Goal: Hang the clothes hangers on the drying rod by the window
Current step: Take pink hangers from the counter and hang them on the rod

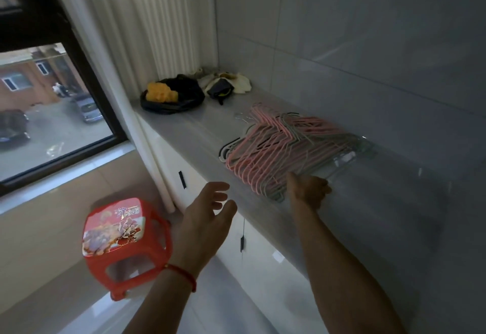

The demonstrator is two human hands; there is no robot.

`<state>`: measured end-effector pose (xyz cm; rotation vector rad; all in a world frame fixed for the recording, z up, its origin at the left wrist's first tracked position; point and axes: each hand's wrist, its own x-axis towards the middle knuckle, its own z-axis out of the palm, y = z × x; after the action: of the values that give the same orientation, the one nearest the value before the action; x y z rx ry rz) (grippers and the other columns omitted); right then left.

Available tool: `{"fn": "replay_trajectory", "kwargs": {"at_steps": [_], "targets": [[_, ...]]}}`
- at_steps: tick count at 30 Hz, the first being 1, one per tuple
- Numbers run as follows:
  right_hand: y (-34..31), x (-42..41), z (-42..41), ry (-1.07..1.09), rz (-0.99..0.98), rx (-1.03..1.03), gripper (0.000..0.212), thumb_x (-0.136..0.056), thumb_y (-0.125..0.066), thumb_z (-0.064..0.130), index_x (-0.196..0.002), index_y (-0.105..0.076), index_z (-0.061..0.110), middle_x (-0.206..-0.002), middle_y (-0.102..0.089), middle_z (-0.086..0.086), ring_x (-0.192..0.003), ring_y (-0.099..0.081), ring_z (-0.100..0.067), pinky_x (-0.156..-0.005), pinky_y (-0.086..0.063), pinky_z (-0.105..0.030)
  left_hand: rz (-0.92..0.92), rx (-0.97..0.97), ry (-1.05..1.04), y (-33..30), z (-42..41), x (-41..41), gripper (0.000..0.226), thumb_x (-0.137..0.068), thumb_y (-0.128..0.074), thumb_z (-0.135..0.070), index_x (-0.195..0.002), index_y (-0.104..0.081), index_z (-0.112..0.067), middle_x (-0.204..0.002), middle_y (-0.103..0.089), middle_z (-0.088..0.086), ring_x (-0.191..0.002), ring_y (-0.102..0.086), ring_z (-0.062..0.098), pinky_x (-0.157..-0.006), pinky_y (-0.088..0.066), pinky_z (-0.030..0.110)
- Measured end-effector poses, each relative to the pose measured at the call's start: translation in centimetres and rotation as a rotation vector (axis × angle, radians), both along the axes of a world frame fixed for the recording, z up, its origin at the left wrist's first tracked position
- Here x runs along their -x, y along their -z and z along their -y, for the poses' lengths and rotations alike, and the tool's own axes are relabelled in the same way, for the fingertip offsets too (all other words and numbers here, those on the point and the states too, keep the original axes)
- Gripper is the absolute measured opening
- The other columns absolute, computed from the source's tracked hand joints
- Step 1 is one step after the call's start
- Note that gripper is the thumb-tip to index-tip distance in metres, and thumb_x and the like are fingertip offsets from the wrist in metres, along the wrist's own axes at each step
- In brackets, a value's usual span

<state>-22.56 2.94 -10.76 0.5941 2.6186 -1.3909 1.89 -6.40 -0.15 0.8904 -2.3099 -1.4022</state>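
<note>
Hangers (278, 149), pink and grey, heaped on counter (200, 128) beside window (52, 112); pickup step: right hand (309, 189) touching heap's near edge, grip unclear, left hand (207, 212) spread, empty; next, lift a bunch.

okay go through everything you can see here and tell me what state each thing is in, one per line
hangers: stacked flat on the countertop, none hung.
right hand: at the stack's near edge, grip unclear.
left hand: open, in the air, holding nothing.
red stool: upright on the floor.
black bag: lying on the countertop.
window: seems shut.
</note>
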Motion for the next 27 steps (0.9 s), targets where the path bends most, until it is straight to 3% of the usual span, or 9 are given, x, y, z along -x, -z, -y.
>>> {"fn": "replay_trajectory", "kwargs": {"at_steps": [3,5,8,10,13,17,20,24,27], "targets": [[-1.3,-4.6,-1.2,0.002,-0.084,0.180,0.096,-0.078,-0.080,0.045,-0.145,-0.032,-0.005,-0.139,-0.042,-0.027,-0.116,-0.057,-0.045,-0.090,-0.053,-0.048,-0.017,-0.021,-0.006,0.0,-1.3,-2.0,0.028,-0.096,-0.061,-0.031,-0.123,-0.060,-0.034,-0.113,-0.067,-0.010,-0.105,-0.064,0.008,-0.092,-0.057,0.043],[-1.8,-9.2,-1.7,-0.137,-0.165,0.306,0.088,-0.081,-0.079,0.040,-0.145,-0.037,-0.002,-0.137,-0.047,-0.024,-0.112,-0.060,-0.033,-0.090,-0.054,-0.041,-0.042,-0.058,-0.024,0.0,-2.2,-4.1,0.035,-0.088,-0.058,-0.041,-0.122,-0.063,-0.032,-0.109,-0.071,-0.008,-0.102,-0.067,0.008,-0.091,-0.057,0.045],[-2.8,-17.1,-1.9,-0.407,-0.218,0.469,0.067,-0.069,-0.075,0.042,-0.123,-0.053,0.009,-0.108,-0.058,-0.015,-0.082,-0.054,-0.015,-0.072,-0.048,-0.028,-0.065,-0.169,-0.043,0.9,-3.6,-8.4,0.043,-0.084,-0.054,-0.051,-0.121,-0.067,-0.032,-0.108,-0.073,-0.006,-0.101,-0.068,0.012,-0.091,-0.058,0.047],[-3.5,-22.7,-2.2,-0.573,-0.108,0.535,0.071,-0.064,-0.069,0.046,-0.125,-0.053,0.014,-0.098,-0.049,-0.005,-0.084,-0.048,-0.018,-0.070,-0.045,-0.030,-0.109,-0.308,-0.083,1.4,-4.7,-12.3,0.033,-0.098,-0.055,-0.044,-0.122,-0.067,-0.026,-0.111,-0.073,-0.001,-0.106,-0.068,0.020,-0.094,-0.058,0.049],[-4.6,-31.7,-3.4,-0.871,0.117,0.713,0.043,-0.088,-0.065,0.027,-0.130,-0.055,0.025,-0.082,-0.061,-0.001,-0.075,-0.057,-0.018,-0.065,-0.047,-0.033,-0.168,-0.439,-0.190,1.8,-6.0,-19.0,0.031,-0.101,-0.057,-0.040,-0.115,-0.073,-0.017,-0.108,-0.074,0.008,-0.104,-0.069,0.025,-0.095,-0.058,0.048],[-5.5,-42.8,-4.4,-1.192,0.237,0.844,0.016,-0.092,-0.057,0.018,-0.103,-0.068,0.014,-0.070,-0.065,-0.002,-0.062,-0.059,-0.020,-0.056,-0.047,-0.034,-0.275,-0.616,-0.202,2.1,-6.7,-28.8,0.036,-0.097,-0.063,-0.041,-0.093,-0.077,-0.008,-0.086,-0.067,0.027,-0.072,-0.064,0.033,-0.065,-0.057,0.040],[-5.7,-49.6,-4.5,-1.385,0.278,0.737,0.026,-0.084,-0.058,0.022,-0.107,-0.067,0.015,-0.071,-0.063,-0.008,-0.060,-0.057,-0.023,-0.056,-0.046,-0.036,-0.307,-0.711,-0.234,2.8,-6.8,-36.1,0.051,-0.095,-0.063,-0.043,-0.102,-0.070,0.008,-0.082,-0.063,0.023,-0.062,-0.058,0.032,-0.054,-0.052,0.033],[-6.1,-56.5,-3.7,-1.732,0.224,0.459,0.039,-0.083,-0.059,0.047,-0.114,-0.064,0.024,-0.072,-0.070,-0.004,-0.058,-0.058,-0.019,-0.047,-0.042,-0.028,-0.352,-0.720,-0.434,3.4,-7.9,-45.3,0.069,-0.083,-0.074,-0.047,-0.105,-0.065,0.018,-0.087,-0.061,0.027,-0.072,-0.057,0.035,-0.057,-0.048,0.032],[-7.4,-61.4,-3.1,-2.006,0.171,0.278,0.043,-0.088,-0.057,0.057,-0.119,-0.062,0.028,-0.076,-0.073,0.002,-0.056,-0.059,-0.009,-0.053,-0.046,-0.025,-0.400,-0.740,-0.626,2.9,-10.0,-51.8,0.070,-0.086,-0.072,-0.048,-0.111,-0.064,0.017,-0.095,-0.063,0.030,-0.080,-0.062,0.039,-0.066,-0.053,0.038]]}}
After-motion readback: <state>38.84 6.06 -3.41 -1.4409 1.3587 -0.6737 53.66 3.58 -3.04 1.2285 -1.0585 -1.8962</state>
